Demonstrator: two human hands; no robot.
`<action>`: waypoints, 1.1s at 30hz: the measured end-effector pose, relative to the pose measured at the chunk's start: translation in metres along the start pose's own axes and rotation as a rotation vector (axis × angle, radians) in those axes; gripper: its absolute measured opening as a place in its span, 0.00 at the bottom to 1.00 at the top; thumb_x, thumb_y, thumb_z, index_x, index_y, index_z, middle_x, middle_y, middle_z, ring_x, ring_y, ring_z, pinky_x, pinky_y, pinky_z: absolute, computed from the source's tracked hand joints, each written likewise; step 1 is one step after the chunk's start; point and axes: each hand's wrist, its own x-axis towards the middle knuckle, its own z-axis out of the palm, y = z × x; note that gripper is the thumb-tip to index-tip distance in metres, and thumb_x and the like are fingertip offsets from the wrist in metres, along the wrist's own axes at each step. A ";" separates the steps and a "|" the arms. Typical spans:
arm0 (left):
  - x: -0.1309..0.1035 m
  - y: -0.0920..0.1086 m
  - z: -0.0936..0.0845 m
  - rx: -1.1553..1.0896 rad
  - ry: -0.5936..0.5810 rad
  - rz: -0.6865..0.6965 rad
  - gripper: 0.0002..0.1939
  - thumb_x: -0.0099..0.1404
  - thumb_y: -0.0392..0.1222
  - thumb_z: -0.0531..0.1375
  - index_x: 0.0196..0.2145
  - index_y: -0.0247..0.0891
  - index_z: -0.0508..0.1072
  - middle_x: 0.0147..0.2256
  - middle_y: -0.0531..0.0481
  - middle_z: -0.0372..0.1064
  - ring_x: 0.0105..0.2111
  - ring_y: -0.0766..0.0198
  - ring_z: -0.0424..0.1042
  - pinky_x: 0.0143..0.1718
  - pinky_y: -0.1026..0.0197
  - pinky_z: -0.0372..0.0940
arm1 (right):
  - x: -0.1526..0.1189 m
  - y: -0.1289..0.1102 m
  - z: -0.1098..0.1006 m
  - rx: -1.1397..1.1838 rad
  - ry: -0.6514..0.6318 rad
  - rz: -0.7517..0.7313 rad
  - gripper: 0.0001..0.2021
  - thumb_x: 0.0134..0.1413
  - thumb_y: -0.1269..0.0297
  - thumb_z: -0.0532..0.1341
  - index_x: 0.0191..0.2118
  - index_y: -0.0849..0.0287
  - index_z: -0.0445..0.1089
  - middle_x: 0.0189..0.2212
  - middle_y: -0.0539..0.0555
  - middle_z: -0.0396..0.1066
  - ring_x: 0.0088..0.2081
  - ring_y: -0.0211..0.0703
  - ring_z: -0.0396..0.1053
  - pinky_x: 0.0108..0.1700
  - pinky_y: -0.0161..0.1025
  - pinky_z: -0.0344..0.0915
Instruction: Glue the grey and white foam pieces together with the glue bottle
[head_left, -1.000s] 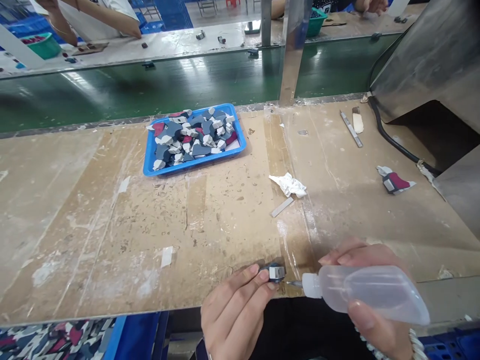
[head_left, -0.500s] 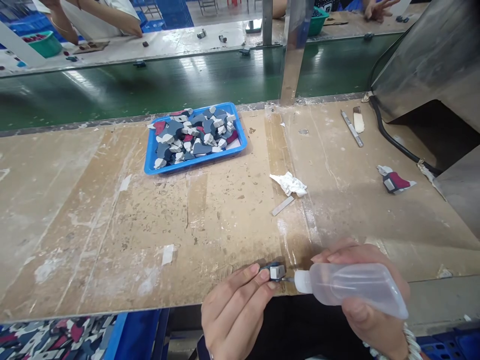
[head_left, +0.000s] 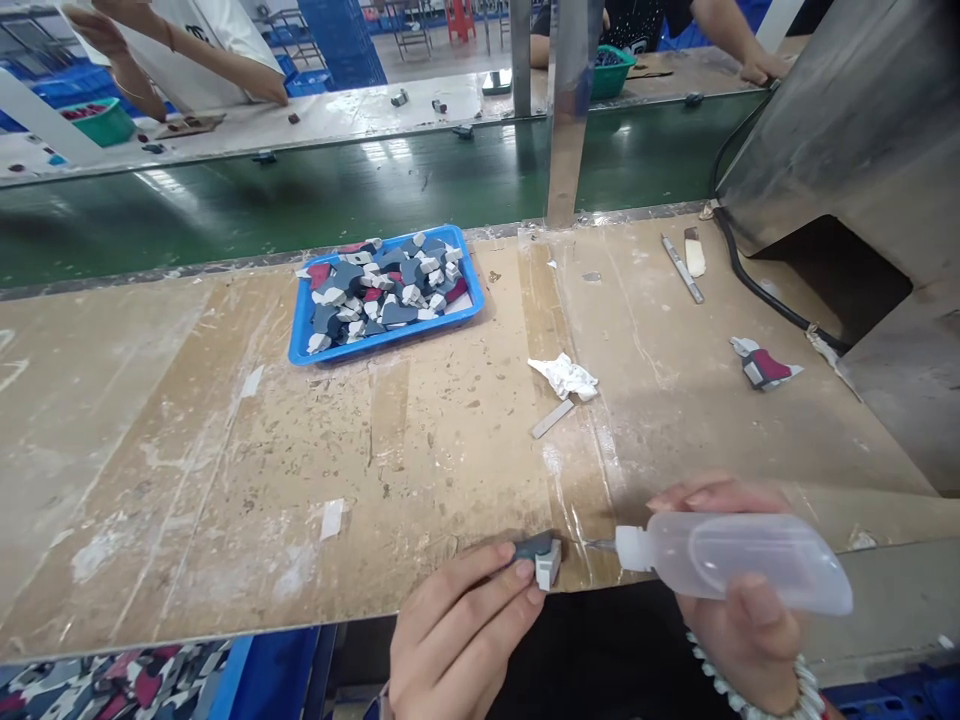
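Note:
Between the thumb and fingers of my left hand (head_left: 466, 632) is a small dark blue-grey and white plastic piece (head_left: 546, 565), held over the table's front edge. My right hand (head_left: 750, 600) is wrapped round a translucent squeeze bottle (head_left: 742, 560) lying sideways. The bottle's white cap and thin needle tip (head_left: 600, 545) point left toward the piece, with a small gap between them. A blue tray (head_left: 390, 345) heaped with similar blue-grey, white and dark red pieces sits farther back on the table.
Near the middle lie crumpled white tissue (head_left: 566, 377) and a flat metal strip (head_left: 553, 419). At right are a craft knife (head_left: 682, 268), a small brush (head_left: 694, 252) and a joined piece (head_left: 763, 364). Beyond runs a green conveyor (head_left: 300, 205), with two people across it. Below left stands a bin (head_left: 240, 670).
The bottle has drawn back to the right, its tip leaving the piece. In my left hand the piece has turned, showing more of its blue-grey top. The whole view has shifted slightly.

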 end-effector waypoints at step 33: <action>0.050 -0.008 -0.006 0.223 -0.195 0.168 0.04 0.69 0.24 0.64 0.42 0.26 0.76 0.41 0.40 0.81 0.42 0.57 0.81 0.44 0.57 0.74 | 0.006 -0.007 0.008 -0.153 0.013 0.124 0.11 0.54 0.61 0.72 0.40 0.53 0.72 0.33 0.50 0.75 0.31 0.40 0.75 0.27 0.31 0.73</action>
